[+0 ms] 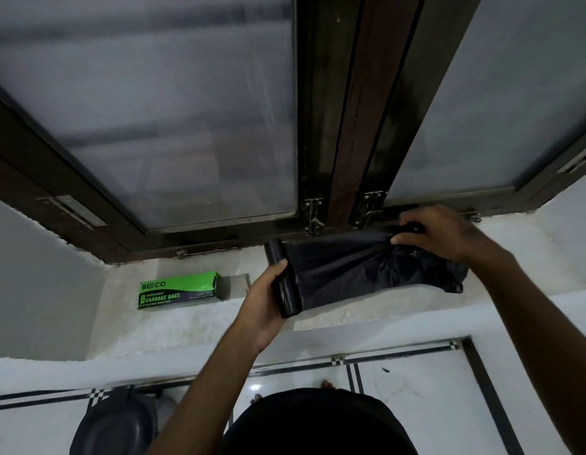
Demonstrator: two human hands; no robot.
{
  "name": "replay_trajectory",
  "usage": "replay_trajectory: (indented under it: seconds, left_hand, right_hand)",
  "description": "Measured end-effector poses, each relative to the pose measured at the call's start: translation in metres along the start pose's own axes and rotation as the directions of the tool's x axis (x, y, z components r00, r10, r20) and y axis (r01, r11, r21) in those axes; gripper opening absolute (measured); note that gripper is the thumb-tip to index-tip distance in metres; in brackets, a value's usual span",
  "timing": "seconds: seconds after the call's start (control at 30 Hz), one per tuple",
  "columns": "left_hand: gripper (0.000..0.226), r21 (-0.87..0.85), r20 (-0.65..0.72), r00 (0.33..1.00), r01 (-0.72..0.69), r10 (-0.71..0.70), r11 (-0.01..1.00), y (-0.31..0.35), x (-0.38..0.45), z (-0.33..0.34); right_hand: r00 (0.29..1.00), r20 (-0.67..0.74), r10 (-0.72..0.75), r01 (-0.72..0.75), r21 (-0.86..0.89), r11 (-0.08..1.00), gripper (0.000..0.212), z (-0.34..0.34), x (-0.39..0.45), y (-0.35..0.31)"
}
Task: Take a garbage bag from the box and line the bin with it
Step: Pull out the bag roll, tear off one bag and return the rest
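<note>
Head view: green box (179, 290) open-ended; contents unseen; bin (116, 425) unlined.

Both bare arms reached forward. The left hand (268, 297) was palm-up, fingers curled round the roll (282, 279). The right hand (439, 233), farther out, was knuckles-up, pinching the bag (347, 267).

1. The person is wearing a dark, nearly black garment (317, 421) over the torso.
2. Both forearms are showing bare (no sleeve reaching the wrists).
3. The left hand (265, 303) and right hand (445, 231) are wearing no gloves.
4. Bare toes (327, 384) are peeking out.
</note>
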State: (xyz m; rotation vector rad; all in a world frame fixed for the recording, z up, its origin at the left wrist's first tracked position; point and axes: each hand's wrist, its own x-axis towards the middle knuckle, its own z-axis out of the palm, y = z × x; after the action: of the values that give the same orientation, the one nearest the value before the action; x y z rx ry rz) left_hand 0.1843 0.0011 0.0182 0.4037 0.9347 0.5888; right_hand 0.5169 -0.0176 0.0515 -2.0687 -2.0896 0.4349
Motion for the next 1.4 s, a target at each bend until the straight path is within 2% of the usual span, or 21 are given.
replay_trajectory:
  seconds: [0.1, 0.2, 0.27, 0.37, 0.43, 0.47, 0.53, 0.6, 0.63, 0.7, 0.77, 0.87, 0.93, 1.03, 1.13, 1.27, 1.33, 1.4]
  left_hand:
    - [0.023, 0.111, -0.048, 0.999, -0.004, 0.01, 0.994, -0.004, 0.002, -0.001]
    - [0.013, 0.163, -0.068, 0.997, -0.031, 0.043, 0.986, -0.005, 0.004, -0.002]
    - [0.017, 0.188, -0.061, 0.997, -0.027, 0.04, 0.982, -0.006, 0.006, -0.001]
    - [0.029, 0.216, -0.039, 0.999, -0.008, 0.017, 0.976, -0.01, 0.01, 0.002]
    - [0.032, 0.227, -0.049, 0.999, 0.001, 0.011, 0.974, -0.012, 0.012, 0.004]
    - [0.032, 0.234, -0.057, 0.998, 0.001, 0.013, 0.972, -0.012, 0.013, 0.005]
    - [0.031, 0.256, -0.058, 0.998, -0.008, 0.023, 0.967, -0.011, 0.014, 0.007]
    - [0.031, 0.279, -0.061, 0.998, -0.015, 0.033, 0.96, -0.009, 0.013, 0.007]
    - [0.031, 0.29, -0.063, 0.997, -0.02, 0.039, 0.957, -0.008, 0.014, 0.007]
    - [0.029, 0.311, -0.058, 0.997, -0.029, 0.05, 0.95, -0.006, 0.013, 0.007]
    - [0.027, 0.332, -0.051, 0.997, -0.042, 0.062, 0.942, -0.005, 0.012, 0.008]
    - [0.023, 0.367, -0.036, 0.996, -0.059, 0.078, 0.928, -0.002, 0.01, 0.009]
    - [0.019, 0.407, -0.037, 0.995, -0.072, 0.096, 0.911, -0.001, 0.009, 0.008]
    - [0.016, 0.493, -0.047, 0.989, -0.096, 0.137, 0.865, -0.001, 0.006, 0.007]
    - [0.015, 0.545, -0.026, 0.986, -0.125, 0.165, 0.829, -0.003, 0.005, 0.009]
    - [0.015, 0.564, -0.035, 0.984, -0.125, 0.175, 0.816, -0.005, 0.003, 0.013]
    - [0.015, 0.536, -0.089, 0.977, -0.117, 0.194, 0.836, -0.002, 0.001, 0.007]
    - [0.017, 0.448, -0.173, 0.955, -0.14, 0.24, 0.883, 0.008, 0.001, -0.004]
  right_hand:
    - [1.0, -0.012, 0.026, -0.027, -0.113, 0.993, 0.027, -0.003, -0.003, 0.015]
    - [0.997, -0.004, 0.072, -0.072, -0.144, 0.987, 0.03, -0.007, -0.005, 0.028]
    - [0.995, -0.005, 0.098, -0.097, -0.183, 0.978, 0.032, -0.009, -0.006, 0.036]
    - [0.988, 0.0, 0.153, -0.147, -0.268, 0.952, 0.023, -0.01, -0.007, 0.03]
    - [0.99, -0.005, 0.142, -0.131, -0.416, 0.9, 0.031, -0.001, -0.007, 0.015]
    - [0.993, -0.029, 0.117, -0.118, -0.438, 0.891, 0.036, 0.005, -0.007, 0.005]
    - [0.994, -0.109, 0.031, -0.066, -0.33, 0.942, 0.036, 0.016, -0.008, -0.022]
    - [0.984, -0.168, -0.062, 0.047, -0.092, 0.995, 0.033, 0.026, -0.01, -0.05]
    - [0.985, -0.154, -0.075, 0.085, 0.06, 0.995, 0.035, 0.032, -0.01, -0.064]
    - [0.996, -0.044, -0.083, 0.093, 0.339, 0.936, 0.044, 0.045, -0.006, -0.086]
    - [0.99, 0.112, -0.082, 0.013, 0.513, 0.859, 0.057, 0.061, -0.001, -0.096]
    - [0.968, 0.248, -0.047, -0.111, 0.586, 0.802, 0.063, 0.079, 0.008, -0.092]
    - [0.961, 0.269, -0.061, -0.119, 0.605, 0.788, 0.043, 0.081, 0.013, -0.09]
    - [0.972, 0.227, -0.061, -0.082, 0.572, 0.816, 0.007, 0.079, 0.016, -0.092]
    - [0.982, 0.183, -0.04, -0.053, 0.475, 0.878, 0.027, 0.08, 0.013, -0.094]
    - [0.993, 0.113, -0.025, 0.001, 0.211, 0.977, 0.023, 0.088, 0.014, -0.09]
    - [0.995, 0.034, 0.093, -0.096, 0.104, 0.99, 0.014, 0.082, 0.013, -0.066]
    - [0.986, -0.012, 0.164, -0.162, 0.095, 0.982, 0.018, 0.071, 0.007, -0.041]
